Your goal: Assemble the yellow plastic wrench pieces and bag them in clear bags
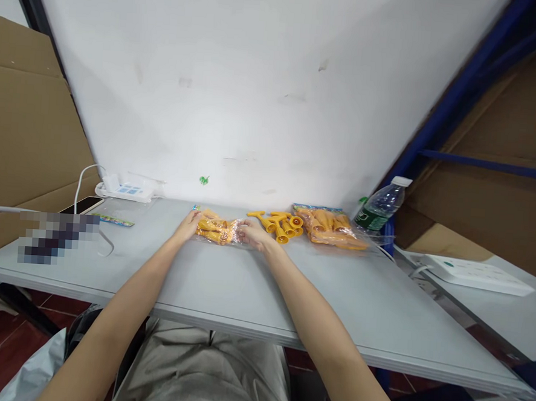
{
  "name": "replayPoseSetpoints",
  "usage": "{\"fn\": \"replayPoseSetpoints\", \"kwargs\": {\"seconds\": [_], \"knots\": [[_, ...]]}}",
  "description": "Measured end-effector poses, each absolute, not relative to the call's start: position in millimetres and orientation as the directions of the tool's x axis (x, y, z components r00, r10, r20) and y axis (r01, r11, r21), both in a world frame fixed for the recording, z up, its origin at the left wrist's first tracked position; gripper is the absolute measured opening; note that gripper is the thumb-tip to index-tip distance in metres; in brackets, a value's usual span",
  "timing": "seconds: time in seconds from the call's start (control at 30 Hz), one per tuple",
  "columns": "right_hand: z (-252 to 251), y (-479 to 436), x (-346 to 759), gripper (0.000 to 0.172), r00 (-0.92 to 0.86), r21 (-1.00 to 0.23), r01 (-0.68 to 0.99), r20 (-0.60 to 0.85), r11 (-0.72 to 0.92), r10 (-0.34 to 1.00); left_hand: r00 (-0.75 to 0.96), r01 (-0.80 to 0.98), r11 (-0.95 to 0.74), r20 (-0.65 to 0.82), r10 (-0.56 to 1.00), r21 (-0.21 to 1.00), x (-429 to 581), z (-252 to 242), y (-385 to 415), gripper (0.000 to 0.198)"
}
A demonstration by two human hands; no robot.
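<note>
A clear plastic bag [216, 229] with several orange-yellow horn-shaped pieces inside lies on the grey table [226, 282]. My left hand [188, 226] grips its left end, near a small coloured label. At the bag's right end, my right hand [252, 233] has its fingers closed on the plastic. Just right of that hand is a loose pile of yellow horn-shaped pieces [282, 225]. Farther right lies a fuller bag of the same pieces [330, 227], with a blue-green header.
A water bottle [381, 204] leans at the back right, near a white power strip [476, 275]. Another power strip [127, 189], a phone [81, 205] and a flat coloured label strip [112, 220] lie at the left. Cardboard [22, 131] stands beside them.
</note>
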State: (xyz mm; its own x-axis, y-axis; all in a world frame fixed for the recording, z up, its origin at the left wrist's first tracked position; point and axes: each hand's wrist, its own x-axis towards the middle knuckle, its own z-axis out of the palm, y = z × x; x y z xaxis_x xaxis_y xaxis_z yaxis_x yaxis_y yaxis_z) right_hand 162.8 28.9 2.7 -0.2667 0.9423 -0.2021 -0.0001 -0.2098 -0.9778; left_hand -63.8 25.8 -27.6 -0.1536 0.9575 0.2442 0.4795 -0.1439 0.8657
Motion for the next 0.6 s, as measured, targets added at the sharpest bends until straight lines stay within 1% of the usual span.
{"fn": "replayPoseSetpoints", "kwargs": {"seconds": [0.07,0.13,0.2,0.27,0.37,0.43,0.5,0.6], "knots": [[2.4,28.8,162.4,0.023,-0.254,-0.975,-0.019,-0.209,-0.221,0.944,-0.151,0.419,-0.118,0.198,0.969,0.9,-63.5,-26.2,24.8,0.034],[1.8,28.9,161.7,0.024,-0.244,-0.982,-0.005,-0.181,-0.188,0.953,-0.132,0.377,-0.115,0.177,0.975,0.919,-63.4,-24.9,23.4,0.034],[1.2,29.3,161.3,0.026,-0.231,-0.991,0.066,-0.128,-0.116,0.964,-0.116,0.376,-0.125,0.181,0.977,0.918,-63.7,-24.6,23.0,0.033],[1.0,29.9,161.7,0.027,-0.216,-0.978,0.206,-0.063,-0.018,0.974,-0.104,0.389,-0.152,0.208,0.973,0.908,-64.1,-25.8,24.0,0.033],[1.3,31.7,163.6,0.024,-0.188,-0.88,0.453,0.063,0.143,0.98,-0.09,0.458,-0.232,0.305,0.948,0.858,-63.4,-29.6,27.7,0.032],[1.5,33.4,165.3,0.018,-0.162,-0.789,0.565,0.182,0.242,0.97,-0.097,0.544,-0.254,0.361,0.928,0.799,-61.9,-32.1,29.8,0.031],[1.9,35.1,167.1,0.015,-0.123,-0.739,0.608,0.275,0.291,0.954,-0.13,0.625,-0.219,0.377,0.917,0.75,-60.0,-33.6,30.2,0.031],[2.8,36.2,168.9,0.028,-0.126,-0.752,0.579,0.299,0.315,0.946,-0.192,0.702,-0.132,0.364,0.911,0.7,-57.1,-32.5,27.1,0.029]]}}
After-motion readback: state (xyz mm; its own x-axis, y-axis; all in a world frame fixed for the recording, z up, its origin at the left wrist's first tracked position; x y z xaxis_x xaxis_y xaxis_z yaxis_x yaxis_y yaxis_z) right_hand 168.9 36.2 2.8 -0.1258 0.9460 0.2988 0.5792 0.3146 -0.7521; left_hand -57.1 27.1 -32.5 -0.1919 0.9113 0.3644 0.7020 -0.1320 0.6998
